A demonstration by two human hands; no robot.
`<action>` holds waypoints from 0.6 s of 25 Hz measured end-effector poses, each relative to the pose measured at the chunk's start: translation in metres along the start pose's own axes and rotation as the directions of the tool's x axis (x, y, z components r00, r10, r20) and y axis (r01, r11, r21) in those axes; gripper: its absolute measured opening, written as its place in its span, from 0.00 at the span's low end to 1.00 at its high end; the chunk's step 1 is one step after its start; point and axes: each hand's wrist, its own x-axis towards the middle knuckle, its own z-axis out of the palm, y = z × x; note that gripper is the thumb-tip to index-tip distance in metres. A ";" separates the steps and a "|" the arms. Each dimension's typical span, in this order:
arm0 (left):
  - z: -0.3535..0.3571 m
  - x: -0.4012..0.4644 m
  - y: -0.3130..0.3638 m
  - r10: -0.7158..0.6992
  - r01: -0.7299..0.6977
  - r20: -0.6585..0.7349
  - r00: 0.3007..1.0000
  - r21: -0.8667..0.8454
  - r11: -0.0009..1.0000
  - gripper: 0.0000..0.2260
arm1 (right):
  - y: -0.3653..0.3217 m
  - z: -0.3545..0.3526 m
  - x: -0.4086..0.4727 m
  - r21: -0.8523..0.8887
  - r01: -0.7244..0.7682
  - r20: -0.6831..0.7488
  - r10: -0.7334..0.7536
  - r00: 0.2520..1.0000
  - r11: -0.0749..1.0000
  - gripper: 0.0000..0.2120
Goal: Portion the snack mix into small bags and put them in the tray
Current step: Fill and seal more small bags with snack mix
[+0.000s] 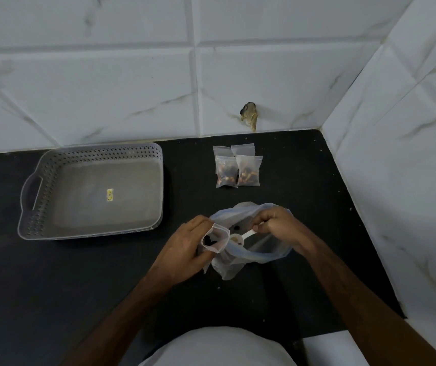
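Note:
My left hand (pixel 185 247) grips a small clear zip bag (pixel 215 239) with its mouth open; a few dark pieces lie inside it. My right hand (pixel 277 225) pinches the handle of a small white scoop (pixel 238 237), whose bowl holds some mix right at the small bag's mouth. Both sit over a large translucent plastic bag (pixel 261 256) lying open on the black counter. Two filled small bags (pixel 238 171) lie side by side farther back, with empty ones beneath them. The grey perforated tray (pixel 34 207) stands to the left with nothing in it but a sticker.
The black counter (pixel 53 286) runs from the tiled back wall to a tiled side wall (pixel 396 180) on the right. A hole with debris (pixel 249 116) marks the back wall just above the counter.

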 end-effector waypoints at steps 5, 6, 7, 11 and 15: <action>-0.002 0.004 0.004 -0.049 0.046 -0.082 0.995 -0.040 0.998 0.07 | -0.008 -0.018 -0.020 0.311 0.004 -0.060 0.016 0.998 0.951 0.08; -0.002 0.006 0.004 -0.067 0.062 -0.085 0.994 -0.060 0.996 0.07 | -0.011 -0.021 -0.026 0.338 0.017 -0.077 0.010 0.997 0.941 0.08; -0.002 0.007 0.005 -0.087 0.081 -0.086 0.992 -0.080 0.994 0.07 | -0.015 -0.024 -0.031 0.361 0.040 -0.096 -0.006 0.995 0.932 0.07; -0.003 0.013 0.013 -0.139 0.126 -0.112 0.984 -0.118 0.985 0.08 | -0.038 -0.029 -0.056 0.381 0.254 -0.206 -0.186 0.961 0.889 0.07; -0.002 0.016 0.021 -0.245 0.208 -0.161 0.956 -0.217 0.954 0.09 | -0.056 -0.014 -0.074 0.102 0.457 -0.328 -0.404 0.854 0.884 0.08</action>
